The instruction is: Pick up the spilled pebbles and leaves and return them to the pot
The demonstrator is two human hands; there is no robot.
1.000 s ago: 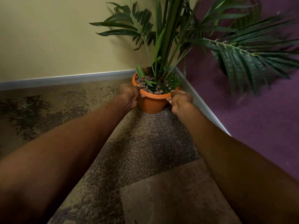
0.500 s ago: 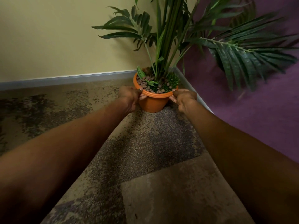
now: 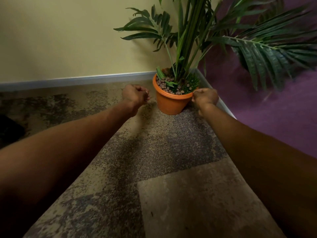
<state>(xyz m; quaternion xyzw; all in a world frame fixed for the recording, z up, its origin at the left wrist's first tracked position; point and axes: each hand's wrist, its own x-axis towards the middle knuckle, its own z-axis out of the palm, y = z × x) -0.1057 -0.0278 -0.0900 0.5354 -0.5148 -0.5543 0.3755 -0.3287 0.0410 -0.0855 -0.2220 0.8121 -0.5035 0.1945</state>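
An orange pot [image 3: 169, 103] stands on the carpet in the corner, holding a tall green palm plant [image 3: 187, 40]. Brown pebbles [image 3: 162, 85] and short green leaf pieces [image 3: 169, 82] lie inside it. My left hand [image 3: 135, 96] hovers a little to the left of the pot, apart from it, fingers curled with nothing visible in them. My right hand [image 3: 205, 97] is a closed fist against the right side of the pot's rim; whether it grips the rim is hidden. No loose pebbles or leaves show on the carpet.
A yellow wall [image 3: 68, 36] with a grey skirting board [image 3: 77, 79] runs behind the pot, and a purple wall [image 3: 274, 107] is on the right. Long fronds [image 3: 267, 48] spread over the right side. Mottled brown-grey carpet [image 3: 154, 160] fills the foreground.
My left hand has let go of the pot's rim and drawn back to the left. My right hand has closed into a fist at the rim. The view has shifted slightly left.
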